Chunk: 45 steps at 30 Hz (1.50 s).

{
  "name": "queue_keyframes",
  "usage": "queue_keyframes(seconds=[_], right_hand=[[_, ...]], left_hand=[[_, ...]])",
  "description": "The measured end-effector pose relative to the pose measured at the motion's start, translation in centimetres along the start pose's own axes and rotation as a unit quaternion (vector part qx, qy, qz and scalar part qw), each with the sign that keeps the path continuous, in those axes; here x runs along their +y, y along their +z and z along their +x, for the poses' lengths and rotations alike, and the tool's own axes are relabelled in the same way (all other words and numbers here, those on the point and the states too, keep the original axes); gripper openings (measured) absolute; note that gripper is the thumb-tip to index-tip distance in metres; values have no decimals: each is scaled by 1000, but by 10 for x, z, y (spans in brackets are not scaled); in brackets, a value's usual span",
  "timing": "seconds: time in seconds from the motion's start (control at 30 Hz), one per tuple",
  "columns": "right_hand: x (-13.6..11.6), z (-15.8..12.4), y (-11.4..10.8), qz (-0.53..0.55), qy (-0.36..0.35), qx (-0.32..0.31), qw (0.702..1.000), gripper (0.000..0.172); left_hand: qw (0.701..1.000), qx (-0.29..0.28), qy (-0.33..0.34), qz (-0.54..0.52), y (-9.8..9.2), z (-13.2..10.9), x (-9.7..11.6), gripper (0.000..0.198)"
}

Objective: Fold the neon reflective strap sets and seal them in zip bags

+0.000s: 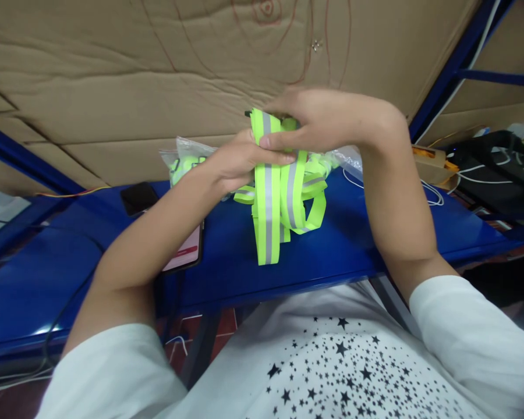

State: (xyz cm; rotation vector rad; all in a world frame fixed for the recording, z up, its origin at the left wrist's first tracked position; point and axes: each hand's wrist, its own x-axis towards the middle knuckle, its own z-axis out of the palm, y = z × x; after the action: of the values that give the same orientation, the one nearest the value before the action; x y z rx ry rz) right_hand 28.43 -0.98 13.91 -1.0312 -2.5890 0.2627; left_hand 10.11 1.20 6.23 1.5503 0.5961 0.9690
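Phone (pixel 187 250) screen, head view: a red band crosses a pink display, its lettering too small to read, half hidden beneath the left forearm.
Marker lines: red rings and long curves, drawn by hand on the cardboard wall (pixel 113 105) behind the bench.
Reflective straps (pixel 268 215): fluorescent yellow-green bands, each with a grey stripe down its middle, bunched in front of the person's chest above the blue bench (pixel 332 250), some in flat hanging lengths, others curling into open loops.
Left hand (pixel 241 157): grasping the straps from the side, thumb laid across the front.
Right hand (pixel 305 119): gripping the upper part of the bundle, thumb over the front, the other fingers blurred.
Plastic bags: a clear, crinkled one (pixel 184 150) with yellow-green material inside, past the left forearm; more clear film (pixel 350 160) by the right arm.
Dark object (pixel 138 198): flat, black and rounded at the corners, lying near the phone.
Shirt (pixel 332 361): white fabric scattered with black stars.
Room: blue metal framing (pixel 441 75), a small cardboard box (pixel 432 164) and white cables at right, reddish floor tiles (pixel 227 323) below.
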Motion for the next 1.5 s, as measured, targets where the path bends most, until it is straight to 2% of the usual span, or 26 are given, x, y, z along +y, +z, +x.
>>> queue_keyframes(seconds=[0.1,0.17,0.3,0.37,0.43,0.57,0.77,0.93,1.0,1.1,1.13,1.2,1.27,1.33,1.4,1.5], right_hand=[[4,3,6,-100,6,-3,995,47],[6,6,9,-116,13,-12,993,50],[5,12,10,-172,41,-21,984,49],[6,13,7,-161,25,-16,987,46],[8,11,4,-104,4,1,995,44],[10,4,-2,-52,-1,55,997,46],[5,-5,-14,-82,-49,102,990,47],[10,-5,-13,105,-18,67,992,44],[11,-1,-10,89,11,87,992,43],[7,2,-6,-11,17,150,988,26],[5,2,-6,-18,4,156,988,31],[1,0,-7,-5,-15,114,993,55],[-1,-2,-7,-11,-23,43,999,60],[-1,-3,-5,-47,-30,3,998,51],[2,-2,-3,-62,-41,15,997,39],[8,2,-1,-49,-47,41,997,33]], left_hand=[[1000,-17,-22,1,-5,3,-2,26],[999,-20,-28,-2,-5,3,-2,25],[999,-13,3,-41,2,0,-1,23],[998,-17,13,-62,7,-2,-1,23],[996,-32,6,-88,11,-3,0,20],[988,-88,-46,-120,16,-4,-1,25],[991,-131,-30,-8,9,-10,-7,36],[992,-110,-15,67,13,-19,3,34],[994,-88,3,67,17,-22,10,36],[996,-64,34,60,21,-26,21,30],[995,-60,41,61,22,-27,23,27],[995,-57,49,59,22,-27,26,23],[996,-59,44,45,20,-25,25,24],[997,-70,30,15,18,-21,23,27],[995,-94,13,-24,16,-16,19,29],[990,-121,-12,-66,11,-9,13,29]])
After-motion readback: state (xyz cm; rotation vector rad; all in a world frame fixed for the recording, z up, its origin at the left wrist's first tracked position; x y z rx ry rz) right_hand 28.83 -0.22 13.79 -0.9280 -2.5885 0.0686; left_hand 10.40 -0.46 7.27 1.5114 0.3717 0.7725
